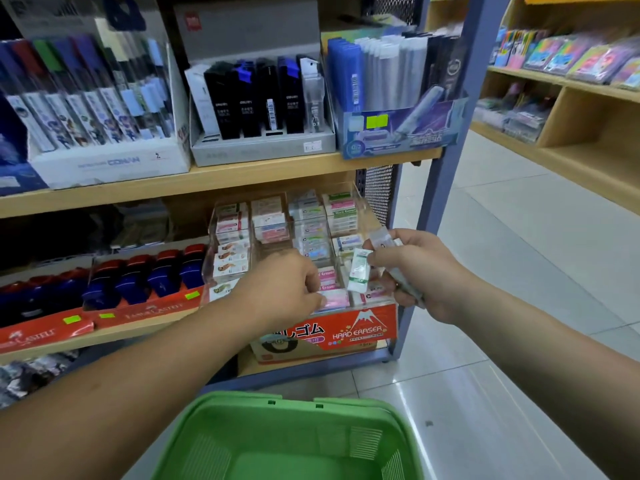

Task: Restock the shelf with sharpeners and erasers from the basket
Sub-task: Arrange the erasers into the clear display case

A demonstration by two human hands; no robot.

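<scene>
A clear tiered eraser display with a red "Hard Eraser" front stands on the lower shelf, its compartments holding several boxed erasers. My left hand reaches into the front row, fingers pinched on a pink eraser. My right hand hovers at the display's right side, gripping a bunch of wrapped erasers; a green-and-white one hangs from the fingertips. The green basket sits on the floor below my arms, and the visible part of its inside shows nothing.
Left of the display, red trays hold blue-and-red sharpeners. The upper shelf carries boxes of pens and refills. A grey shelf post stands right of the display, with tiled floor and another wooden shelving unit beyond.
</scene>
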